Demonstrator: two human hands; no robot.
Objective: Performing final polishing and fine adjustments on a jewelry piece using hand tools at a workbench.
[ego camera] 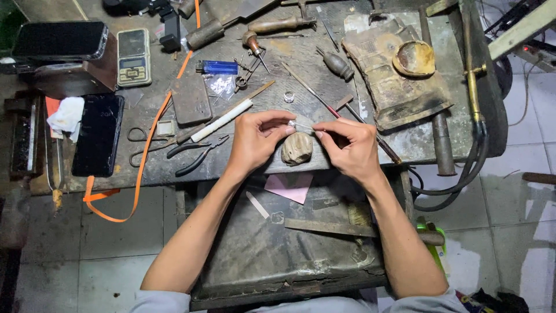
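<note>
Your left hand pinches a small silver ring between thumb and fingertips; your right hand clamps a thin metal tool against it, above the worn wooden peg at the workbench front edge. A clear plastic packet lies mid-bench by a blue lighter.
</note>
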